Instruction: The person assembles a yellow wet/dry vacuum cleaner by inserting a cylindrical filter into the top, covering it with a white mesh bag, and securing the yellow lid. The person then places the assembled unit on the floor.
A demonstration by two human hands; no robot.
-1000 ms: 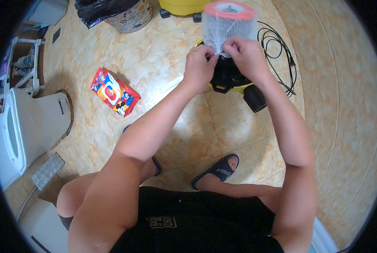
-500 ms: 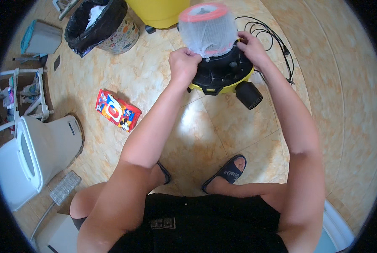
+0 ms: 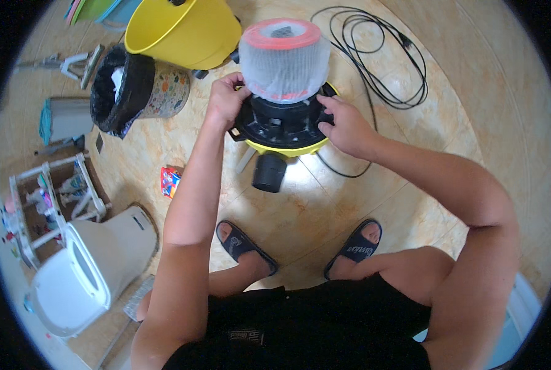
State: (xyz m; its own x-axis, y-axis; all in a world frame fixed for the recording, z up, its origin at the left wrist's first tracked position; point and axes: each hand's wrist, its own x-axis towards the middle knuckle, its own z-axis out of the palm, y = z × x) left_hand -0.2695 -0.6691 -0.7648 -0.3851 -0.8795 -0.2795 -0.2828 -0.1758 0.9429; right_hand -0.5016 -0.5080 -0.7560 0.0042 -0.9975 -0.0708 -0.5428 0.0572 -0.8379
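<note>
An upturned vacuum cleaner head (image 3: 280, 131), black with a yellow rim, is in front of me. On it stands a cylindrical cartridge filter (image 3: 286, 65) with a pinkish-red top ring, wrapped in thin white mesh. My left hand (image 3: 226, 102) is closed on the head's left edge, its fingertips close to the filter's base. My right hand (image 3: 348, 126) grips the head's right side, thumb and forefinger bent against the black plastic just below the filter. A short black cylinder (image 3: 269, 172) sticks out from the head's near side.
A yellow tub (image 3: 189, 37) on casters stands behind to the left, beside a bin (image 3: 167, 92) with a black bag. A coiled black cable (image 3: 380, 68) lies at the far right. Leftward are a red packet (image 3: 170, 181), a toilet (image 3: 103, 259) and a white rack (image 3: 59, 203).
The vacuum head has turned clockwise, its black cylinder swinging from lower right to lower left. My left hand shifted from the mesh's lower edge to the head's edge; my right hand came nearer.
</note>
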